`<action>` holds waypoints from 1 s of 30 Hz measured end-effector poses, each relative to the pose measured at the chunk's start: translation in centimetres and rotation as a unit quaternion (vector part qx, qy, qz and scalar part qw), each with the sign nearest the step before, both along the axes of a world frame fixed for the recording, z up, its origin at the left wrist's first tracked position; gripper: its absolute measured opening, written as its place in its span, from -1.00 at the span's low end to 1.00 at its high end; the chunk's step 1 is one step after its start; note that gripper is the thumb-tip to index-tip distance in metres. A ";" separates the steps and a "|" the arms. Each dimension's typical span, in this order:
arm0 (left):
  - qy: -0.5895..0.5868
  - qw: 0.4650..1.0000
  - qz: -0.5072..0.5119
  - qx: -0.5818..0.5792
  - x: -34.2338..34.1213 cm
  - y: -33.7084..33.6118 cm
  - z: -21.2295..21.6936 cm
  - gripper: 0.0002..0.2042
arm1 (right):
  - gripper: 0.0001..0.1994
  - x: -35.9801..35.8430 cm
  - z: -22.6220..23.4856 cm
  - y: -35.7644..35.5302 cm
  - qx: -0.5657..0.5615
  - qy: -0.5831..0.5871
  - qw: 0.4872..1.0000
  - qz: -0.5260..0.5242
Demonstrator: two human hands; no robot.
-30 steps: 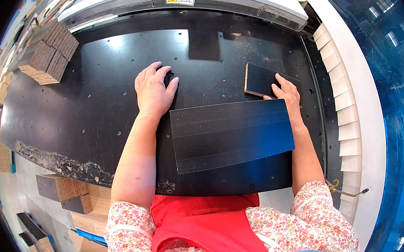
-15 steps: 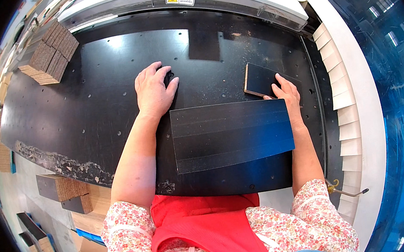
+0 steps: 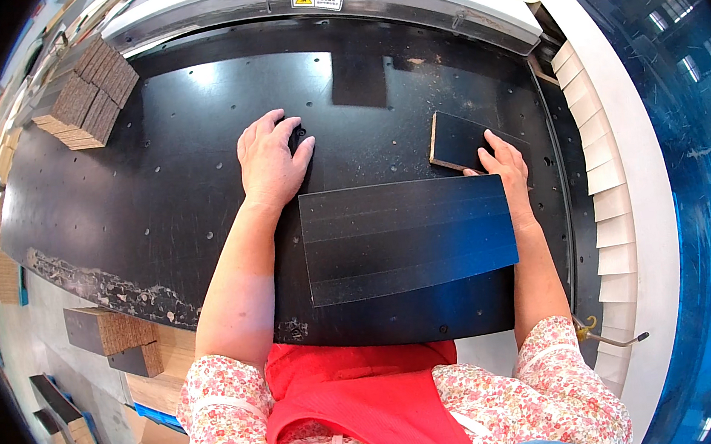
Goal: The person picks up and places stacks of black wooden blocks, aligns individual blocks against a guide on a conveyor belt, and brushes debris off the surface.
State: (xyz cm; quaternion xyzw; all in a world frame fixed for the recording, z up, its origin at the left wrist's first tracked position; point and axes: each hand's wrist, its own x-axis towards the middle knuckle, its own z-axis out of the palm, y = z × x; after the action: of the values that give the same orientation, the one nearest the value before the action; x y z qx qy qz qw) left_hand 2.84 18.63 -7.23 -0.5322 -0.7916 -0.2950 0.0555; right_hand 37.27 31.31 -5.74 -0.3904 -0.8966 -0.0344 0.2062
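My left hand (image 3: 271, 163) lies on the black table (image 3: 187, 161), fingers spread and nothing in them. Under my right hand (image 3: 505, 160) is the right end of a small dark board (image 3: 457, 139) with a pale chipboard edge. Its thumb sits at the board's near edge and a finger on top. Closer to me, a larger dark rectangular panel (image 3: 408, 238) spans the space between my forearms. Its right end meets my right wrist and forearm.
At the far left stands a stack of chipboard strips (image 3: 87, 98). A metal beam (image 3: 403, 5) with a warning label crosses the back. Pale overlapping slats (image 3: 602, 164) line the right side. More cut boards (image 3: 114, 335) lie below the table's left edge.
Both hands and both boards stay in place. Along the table's right edge, the dark rail has shifted slightly right, and a brownish strip shows at its far end.
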 end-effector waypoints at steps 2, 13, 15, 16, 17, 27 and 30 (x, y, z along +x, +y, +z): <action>0.001 1.000 0.000 0.002 0.0 0.1 0.0 -0.63 | -0.58 0.1 -0.1 0.1 0.003 0.005 1.000 0.005; 0.032 0.996 -0.040 0.070 -0.1 3.2 0.1 -0.70 | -0.62 -2.0 -1.0 3.0 0.044 0.052 0.998 0.001; 0.041 0.992 -0.074 0.095 -0.8 5.7 0.1 -0.71 | -0.63 -3.0 -0.8 3.9 0.045 0.057 0.997 0.002; 0.044 0.989 -0.093 0.108 -1.1 7.2 0.1 -0.72 | -0.63 -3.4 -0.6 4.3 0.044 0.057 0.997 0.001; 0.048 0.987 -0.116 0.104 -1.4 8.7 0.2 -0.73 | -0.64 -3.7 -0.6 4.5 0.041 0.057 0.998 -0.001; 0.143 0.972 -0.183 0.018 -2.4 21.9 0.1 -0.45 | -0.63 -4.7 -0.1 5.2 0.033 0.059 0.998 -0.014; 0.126 0.980 -0.145 -0.052 -2.1 23.5 0.5 -0.31 | -0.63 -4.4 -0.3 5.2 0.032 0.065 0.997 -0.011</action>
State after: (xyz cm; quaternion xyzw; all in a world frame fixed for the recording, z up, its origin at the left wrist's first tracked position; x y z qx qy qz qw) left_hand 0.78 42.10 -6.72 -0.6767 -0.7066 -0.1891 0.0837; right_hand 32.88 36.52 -6.00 -0.3952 -0.8752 -0.0395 0.2761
